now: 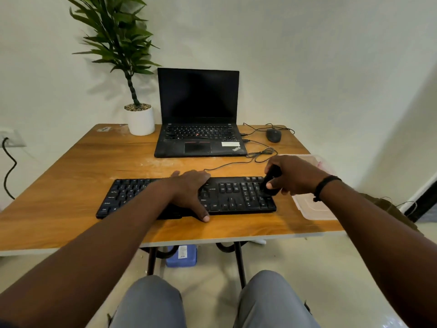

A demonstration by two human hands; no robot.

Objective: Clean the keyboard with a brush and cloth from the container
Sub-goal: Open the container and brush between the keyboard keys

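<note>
A black keyboard [227, 197] lies across the front of the wooden table [71, 185]. My left hand [189, 192] rests flat on its middle, fingers spread, thumb over the near edge. My right hand [293, 174] grips a black brush [270, 183] whose lower end touches the number pad at the keyboard's right end. A clear plastic container [314, 159] sits behind my right hand, something pink inside. Its lid [312, 209] lies flat near the table's right front corner. No cloth can be made out.
An open black laptop [198, 114] stands at the back centre, a wired mouse [273, 135] to its right, cables [260, 155] trailing toward the keyboard. A potted plant [139, 119] stands back left. A blue object [181, 255] lies on the floor under the table.
</note>
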